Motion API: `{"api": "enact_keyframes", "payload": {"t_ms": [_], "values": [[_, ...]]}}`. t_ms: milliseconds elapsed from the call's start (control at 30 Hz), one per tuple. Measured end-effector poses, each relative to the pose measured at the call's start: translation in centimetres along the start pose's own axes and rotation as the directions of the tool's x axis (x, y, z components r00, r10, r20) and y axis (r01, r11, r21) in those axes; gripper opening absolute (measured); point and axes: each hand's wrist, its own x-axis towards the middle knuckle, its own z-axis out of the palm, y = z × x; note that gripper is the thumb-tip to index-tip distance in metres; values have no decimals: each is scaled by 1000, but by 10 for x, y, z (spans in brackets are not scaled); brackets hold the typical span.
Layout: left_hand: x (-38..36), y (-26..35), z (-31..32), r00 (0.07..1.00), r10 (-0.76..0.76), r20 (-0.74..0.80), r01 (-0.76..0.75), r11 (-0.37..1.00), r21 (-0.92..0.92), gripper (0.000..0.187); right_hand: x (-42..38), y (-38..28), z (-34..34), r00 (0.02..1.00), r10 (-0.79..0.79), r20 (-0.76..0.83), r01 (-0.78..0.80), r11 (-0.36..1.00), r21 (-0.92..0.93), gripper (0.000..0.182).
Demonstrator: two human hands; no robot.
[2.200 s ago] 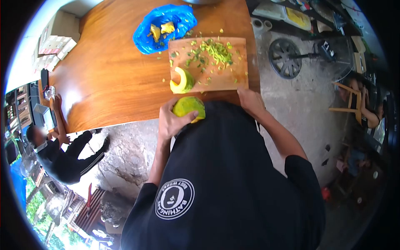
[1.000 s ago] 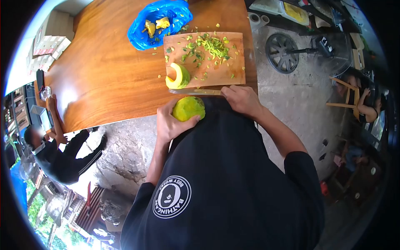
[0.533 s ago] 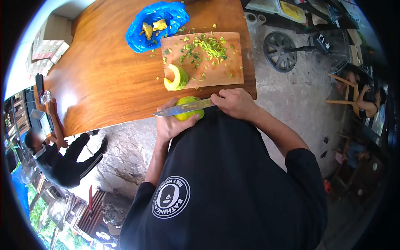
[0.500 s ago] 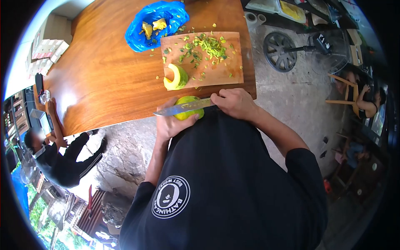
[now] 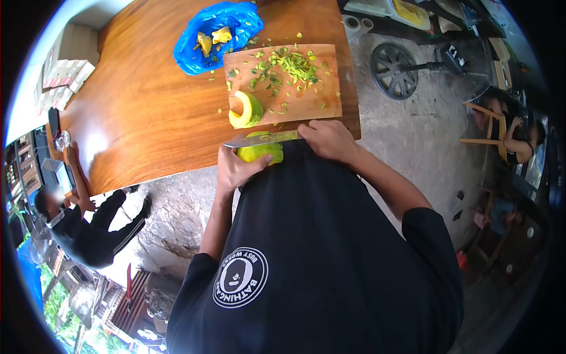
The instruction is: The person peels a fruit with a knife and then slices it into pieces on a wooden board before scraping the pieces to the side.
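My left hand [image 5: 234, 168] is wrapped round a yellow-green piece of squash [image 5: 259, 152] at the table's front edge, close to my shirt. The handle of a long knife [image 5: 265, 139] is in my closed right hand [image 5: 327, 140]; its blade lies across the upper side of the squash, the tip pointing left. Beyond them, a curved squash wedge [image 5: 250, 111] stands on the near left corner of a wooden cutting board [image 5: 306, 107]. Green peel shavings [image 5: 296, 66] are scattered and heaped over the board.
A blue plastic bag [image 5: 187, 54] holding yellow chunks lies behind the board on the wooden table [image 5: 141, 100]. At the left, a person [image 5: 82, 230] sits at the table. A fan [image 5: 394, 71] stands on the floor at the right, with another person [image 5: 522, 141] farther right.
The knife blade has moved towards the table side of the squash and lies more level. The squash shows more of its surface, tilted in my left hand.
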Motion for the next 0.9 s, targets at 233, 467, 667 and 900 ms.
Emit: {"api": "enact_keyframes", "payload": {"t_ms": [233,467,667,900], "values": [[-8,8,-3,998,45,-38,-36,976,214,56,-27,59,36,919,306,248,-292,952,-94,14],[-4,-6,-17,998,-57,-10,57,998,-26,49,-14,36,11,858,508,77,-513,851,110,20],[-5,-34,-39,968,-146,204,209,921,-329,47,4,6,-1,892,451,-25,-414,838,355,29],[0,-39,-13,999,36,35,-5,775,-632,58,19,-29,-32,924,383,-13,-347,852,391,39]]}}
